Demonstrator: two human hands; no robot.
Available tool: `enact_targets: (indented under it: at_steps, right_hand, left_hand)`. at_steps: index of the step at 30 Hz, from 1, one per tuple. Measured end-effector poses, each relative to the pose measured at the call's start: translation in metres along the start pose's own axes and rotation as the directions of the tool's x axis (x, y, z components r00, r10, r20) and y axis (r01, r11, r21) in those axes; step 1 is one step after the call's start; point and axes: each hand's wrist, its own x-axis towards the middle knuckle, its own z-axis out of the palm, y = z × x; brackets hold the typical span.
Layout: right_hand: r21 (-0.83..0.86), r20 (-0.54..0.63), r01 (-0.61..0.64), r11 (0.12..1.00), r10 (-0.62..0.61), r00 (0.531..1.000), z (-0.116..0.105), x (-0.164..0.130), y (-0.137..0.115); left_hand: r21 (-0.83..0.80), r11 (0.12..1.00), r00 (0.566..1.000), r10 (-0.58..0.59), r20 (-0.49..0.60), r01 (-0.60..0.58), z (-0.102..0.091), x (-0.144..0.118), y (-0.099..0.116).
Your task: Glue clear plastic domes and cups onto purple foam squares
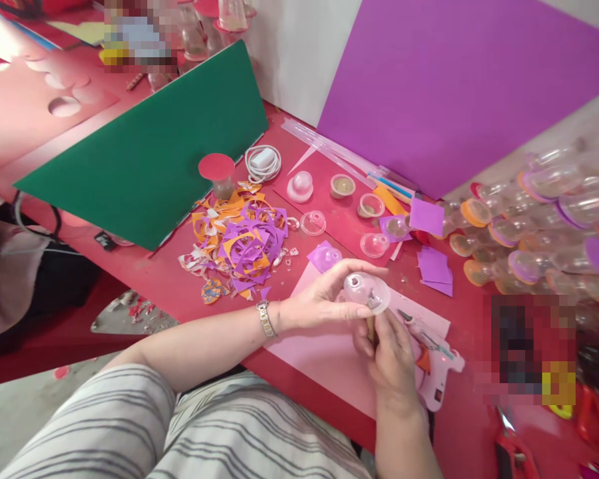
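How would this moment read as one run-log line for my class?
left hand: holding clear dome lid | right hand: below lid, grip partly hidden | nearby: glue gun, paper scraps

Single head view, camera worn on the person's head, looking forward and steeply down over the tabletop (pixel 459 439). Wide framing: left hand (pixel 337 299) and right hand (pixel 392 349) sit near, below and right of frame centre. Person's own striped clothing (pixel 219 426) fills bottom left to middle, very close to lens. Near table edge cuts slantwise, left down toward bottom centre. Green board (pixel 160 140) stands upper left at middle range, purple board (pixel 459 80) upper right, pale wall (pixel 294 60) behind. Stacked plastic cups (pixel 544 213) cut off by right edge. Floor (pixel 14 412) at lower left, seen from above
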Motion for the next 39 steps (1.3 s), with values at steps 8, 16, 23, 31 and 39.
enact_targets:
  at_steps: [8, 16, 23, 31, 39]
  right_hand:
    - [0.227, -0.01, 0.09, 0.97, -0.09, 0.996, 0.01, 0.001, -0.008]
    - [0.208, -0.18, 0.183, 0.961, -0.146, 0.973, 0.008, -0.001, -0.006]
    - [0.174, -0.21, 0.223, 0.959, -0.186, 0.96, 0.012, -0.001, -0.009]
    - [0.095, -0.162, 0.197, 0.976, -0.18, 0.97, 0.011, -0.003, -0.003]
    - [0.001, -0.188, 0.177, 0.984, -0.173, 0.967, 0.007, -0.007, 0.008]
  left_hand:
    - [0.3, 0.951, 0.985, 0.026, 0.17, -0.077, -0.002, -0.004, -0.011]
    - [0.648, 0.739, 0.983, 0.149, 0.108, -0.183, -0.004, -0.001, -0.011]
    - [0.75, 0.64, 0.983, 0.169, 0.073, -0.166, 0.0, -0.003, -0.003]
    - [0.822, 0.547, 0.971, 0.235, 0.032, -0.159, 0.003, -0.003, 0.008]
    - [0.832, 0.555, 0.987, 0.135, -0.09, 0.0, 0.003, 0.002, 0.008]
